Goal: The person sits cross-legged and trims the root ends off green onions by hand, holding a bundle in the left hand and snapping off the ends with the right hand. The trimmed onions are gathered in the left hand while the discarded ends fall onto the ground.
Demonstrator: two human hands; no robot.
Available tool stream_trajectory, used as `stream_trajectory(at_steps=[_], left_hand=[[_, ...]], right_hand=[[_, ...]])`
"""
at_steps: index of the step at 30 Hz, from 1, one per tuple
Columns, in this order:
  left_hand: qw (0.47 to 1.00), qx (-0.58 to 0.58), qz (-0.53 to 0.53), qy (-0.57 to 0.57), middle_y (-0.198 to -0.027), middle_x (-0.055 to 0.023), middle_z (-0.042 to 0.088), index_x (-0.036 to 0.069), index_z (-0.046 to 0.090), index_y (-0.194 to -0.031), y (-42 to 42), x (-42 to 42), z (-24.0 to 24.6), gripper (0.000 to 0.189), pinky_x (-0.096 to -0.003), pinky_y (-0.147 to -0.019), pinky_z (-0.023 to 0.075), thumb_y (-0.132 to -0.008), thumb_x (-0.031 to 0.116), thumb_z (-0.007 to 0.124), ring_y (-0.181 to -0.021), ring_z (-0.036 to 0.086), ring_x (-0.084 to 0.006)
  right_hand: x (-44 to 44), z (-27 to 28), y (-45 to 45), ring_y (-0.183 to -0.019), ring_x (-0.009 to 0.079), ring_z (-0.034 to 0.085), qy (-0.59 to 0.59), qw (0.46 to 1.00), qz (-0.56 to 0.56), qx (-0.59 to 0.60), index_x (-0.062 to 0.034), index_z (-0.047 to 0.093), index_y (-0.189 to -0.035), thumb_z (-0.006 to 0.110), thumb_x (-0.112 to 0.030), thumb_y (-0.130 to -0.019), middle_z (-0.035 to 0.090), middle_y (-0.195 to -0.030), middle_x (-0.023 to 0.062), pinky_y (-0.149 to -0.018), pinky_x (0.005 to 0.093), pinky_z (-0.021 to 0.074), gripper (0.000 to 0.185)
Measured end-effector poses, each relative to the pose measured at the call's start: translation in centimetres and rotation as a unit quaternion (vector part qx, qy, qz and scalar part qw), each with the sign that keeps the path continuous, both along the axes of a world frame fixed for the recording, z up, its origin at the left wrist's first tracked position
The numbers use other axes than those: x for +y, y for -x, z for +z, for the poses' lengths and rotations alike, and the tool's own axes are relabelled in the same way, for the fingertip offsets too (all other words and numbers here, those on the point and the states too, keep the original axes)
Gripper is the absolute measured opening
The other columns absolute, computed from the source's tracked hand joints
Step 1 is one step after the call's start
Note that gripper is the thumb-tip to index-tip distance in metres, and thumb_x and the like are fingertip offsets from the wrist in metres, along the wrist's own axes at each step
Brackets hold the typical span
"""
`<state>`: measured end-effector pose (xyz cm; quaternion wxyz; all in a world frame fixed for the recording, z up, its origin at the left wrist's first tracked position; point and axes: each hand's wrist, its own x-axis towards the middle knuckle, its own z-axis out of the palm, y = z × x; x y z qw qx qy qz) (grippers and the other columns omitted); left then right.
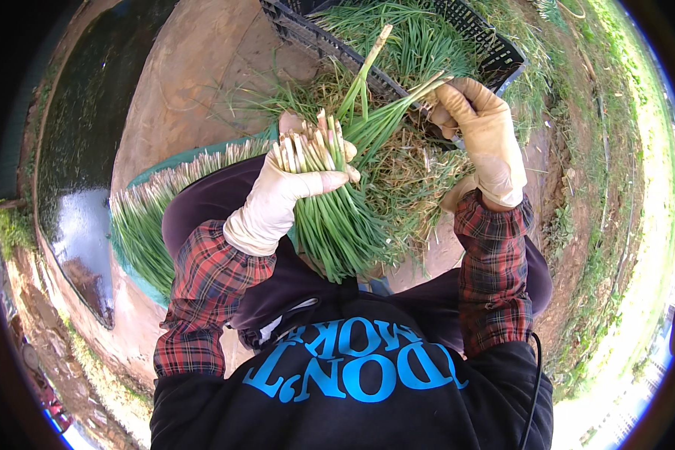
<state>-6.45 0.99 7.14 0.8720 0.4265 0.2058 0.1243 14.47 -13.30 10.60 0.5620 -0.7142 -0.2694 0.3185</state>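
Note:
A thick bunch of garlic chives (pixel 340 225) lies in the grip of my left hand (pixel 278 197), which wears a pale glove. Its whitish cut ends point up and away from me, while the green leaves hang toward my lap. Out to the right, my right hand (pixel 481 132), also gloved, pinches the pale ends of a few chive stalks (pixel 391 115). Their leaves slope down toward the bunch. One thicker stalk (pixel 374 59) juts up between the hands; what holds it is hidden.
A black plastic crate (pixel 365 70) with chives (pixel 422 39) stands ahead. Plant trimmings (pixel 413 180) cover the ground before it. On the left, chives (pixel 146 225) lie in rows on green cloth (pixel 160 163), beside a dark water pool (pixel 90 140). Grassy soil (pixel 590 185) lies right.

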Motion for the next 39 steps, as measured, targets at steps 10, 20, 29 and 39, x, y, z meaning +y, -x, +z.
stream_trajectory(at_steps=[10,20,29,39], left_hand=[[0.997,0.051,-0.039,-0.054,-0.104,-0.0104,0.063,0.002,0.052,-0.118,-0.3,-0.5,-0.1,0.047,-0.0358,-0.084,0.0497,-0.073,-0.005,0.065,-0.09,0.065,-0.0244],[0.997,0.057,-0.003,-0.06,-0.106,-0.01,0.065,0.0,0.055,-0.117,-0.3,-0.3,-1.1,0.047,-0.0317,-0.084,0.0497,-0.073,-0.01,0.066,-0.09,0.065,-0.0204],[0.993,0.071,-0.045,-0.08,-0.105,-0.007,0.065,0.0,0.059,-0.112,-0.2,-0.6,-0.7,0.039,-0.0283,-0.085,0.0501,-0.075,-0.006,0.068,-0.091,0.064,-0.0167],[0.991,0.065,-0.117,-0.027,-0.103,-0.0062,0.064,0.0,0.059,-0.111,0.0,-0.8,-0.5,0.039,-0.0309,-0.086,0.0485,-0.073,-0.002,0.069,-0.093,0.064,-0.0183]], right_hand=[[1.5,-3.6,1.8,-0.103,0.0189,0.06,-0.261,0.947,0.069,0.173,-0.0019,0.062,-0.108,0.053,-0.026,-0.095,0.063,-0.112,0.01,-0.09,0.0307,0.0459,0.029],[0.4,1.3,1.2,-0.084,0.0128,0.061,-0.063,0.991,-0.108,-0.054,-0.0042,0.065,-0.103,0.055,-0.022,-0.095,0.067,-0.096,0.0061,-0.078,0.0281,0.0474,0.022],[1.2,1.8,2.1,-0.057,0.0032,0.045,0.059,0.992,-0.048,-0.105,-0.0063,0.07,-0.094,0.066,-0.027,-0.087,0.061,-0.066,-0.0018,-0.053,0.0199,0.0362,0.022],[0.8,1.5,2.4,-0.053,0.0023,0.043,-0.031,0.992,0.097,0.071,-0.0071,0.069,-0.102,0.068,-0.021,-0.086,0.06,-0.068,-0.0023,-0.048,0.0175,0.0341,0.021]])
